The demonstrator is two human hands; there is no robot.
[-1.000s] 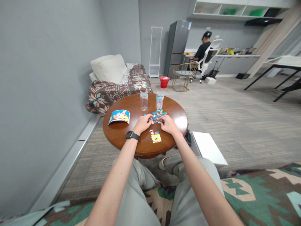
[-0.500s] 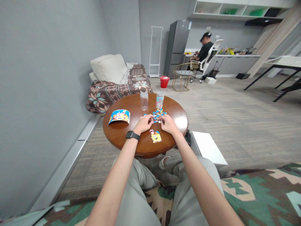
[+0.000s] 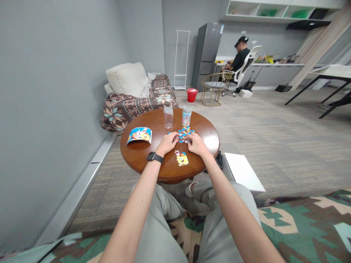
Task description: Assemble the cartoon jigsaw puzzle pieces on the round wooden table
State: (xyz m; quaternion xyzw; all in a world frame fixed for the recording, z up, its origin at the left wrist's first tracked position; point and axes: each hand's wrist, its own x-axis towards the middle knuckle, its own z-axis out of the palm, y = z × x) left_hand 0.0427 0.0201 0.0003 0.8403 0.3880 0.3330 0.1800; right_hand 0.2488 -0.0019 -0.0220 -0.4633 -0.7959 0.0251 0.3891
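Note:
A loose heap of blue, white and yellow jigsaw puzzle pieces [image 3: 185, 132] lies on the round brown table [image 3: 148, 160]. At the heap's left edge is my left hand [image 3: 168, 143], wearing a black watch; its thumb and fingers are closed around what looks like a small pinkish puzzle piece. My right hand [image 3: 196, 144] reaches into the heap from the right, its fingers bent and slightly apart, touching pieces. Nearer to me lies a joined part of the puzzle [image 3: 182, 159] with a yellow cartoon face. A curved picture sheet [image 3: 139, 135] stands at the left.
Behind the heap stand a clear jar [image 3: 168, 118] with a silver lid and a printed canister [image 3: 187, 116]. A white box [image 3: 242, 170] is on the floor at the right. Farther back are a red bin [image 3: 192, 95], a gold-framed chair [image 3: 214, 85] and a seated person [image 3: 239, 58].
The fingers of both hands have shifted very slightly at the heap, and a white piece near my right fingertips has moved a little. The joined part and the jars stay put.

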